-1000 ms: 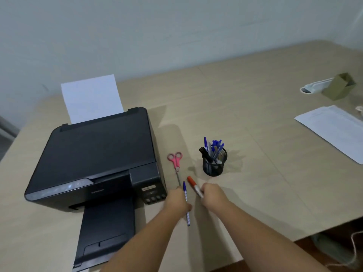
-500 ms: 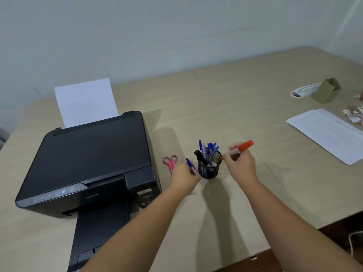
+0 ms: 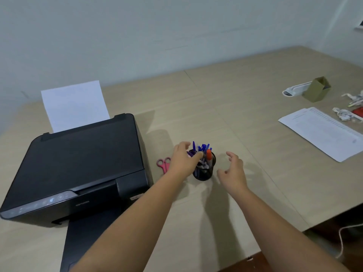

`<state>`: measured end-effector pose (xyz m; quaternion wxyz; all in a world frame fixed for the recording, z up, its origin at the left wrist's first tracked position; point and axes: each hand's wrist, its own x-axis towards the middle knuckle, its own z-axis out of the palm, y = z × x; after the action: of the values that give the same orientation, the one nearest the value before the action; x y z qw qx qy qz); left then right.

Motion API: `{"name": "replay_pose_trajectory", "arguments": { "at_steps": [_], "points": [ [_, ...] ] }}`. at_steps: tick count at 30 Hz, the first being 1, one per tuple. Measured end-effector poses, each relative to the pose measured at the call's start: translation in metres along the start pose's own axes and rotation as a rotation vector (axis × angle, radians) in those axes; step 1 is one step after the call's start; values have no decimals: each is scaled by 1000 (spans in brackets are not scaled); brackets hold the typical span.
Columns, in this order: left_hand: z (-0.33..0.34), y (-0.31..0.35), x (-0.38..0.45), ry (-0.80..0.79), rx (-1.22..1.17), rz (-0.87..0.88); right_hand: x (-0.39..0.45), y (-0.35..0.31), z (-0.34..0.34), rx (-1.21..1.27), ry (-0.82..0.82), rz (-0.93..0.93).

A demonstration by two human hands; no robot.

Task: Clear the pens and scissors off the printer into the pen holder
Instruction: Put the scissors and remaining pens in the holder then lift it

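The black mesh pen holder (image 3: 205, 173) stands on the table right of the black printer (image 3: 78, 163); nothing lies on the printer's lid. My left hand (image 3: 181, 160) reaches over the holder's left rim, fingers curled around the purple-blue cap end of a blue pen (image 3: 190, 153) that points down into the holder. A red-capped marker (image 3: 208, 155) stands in the holder among several blue pens. My right hand (image 3: 232, 171) hovers just right of the holder, fingers spread, holding nothing. Pink-handled scissors (image 3: 164, 163) lie on the table between printer and holder, blades hidden under my left hand.
A white sheet (image 3: 74, 105) stands in the printer's rear feed, and its output tray (image 3: 88, 232) juts toward me. At the right lie printed papers (image 3: 322, 132), an olive box (image 3: 316, 89), a white object (image 3: 294, 90) and crumpled scraps (image 3: 343, 114). The table's edge runs at the lower right.
Both hands rose from the table to the holder. The right hand let the red marker go into the holder and opened. The left hand brought the blue pen over the rim.
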<state>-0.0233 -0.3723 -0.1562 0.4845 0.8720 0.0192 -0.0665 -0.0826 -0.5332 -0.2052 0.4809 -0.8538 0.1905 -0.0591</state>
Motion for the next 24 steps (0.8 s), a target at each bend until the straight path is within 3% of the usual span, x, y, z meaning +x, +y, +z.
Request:
{"name": "replay_pose_trajectory", "arguments": {
  "at_steps": [4,10,14,19,24],
  "points": [
    [0,-28,5,210,-268,-149,-5,12,3,-11,-4,34],
    [-3,-70,20,195,-6,-544,6,10,9,-17,-45,53],
    [1,-88,26,94,305,-520,10,9,7,-32,-50,15],
    [4,-91,35,80,435,-473,10,20,1,-51,-48,55],
    [5,-87,37,124,303,-488,4,32,1,-79,-80,85]
  ]
}}
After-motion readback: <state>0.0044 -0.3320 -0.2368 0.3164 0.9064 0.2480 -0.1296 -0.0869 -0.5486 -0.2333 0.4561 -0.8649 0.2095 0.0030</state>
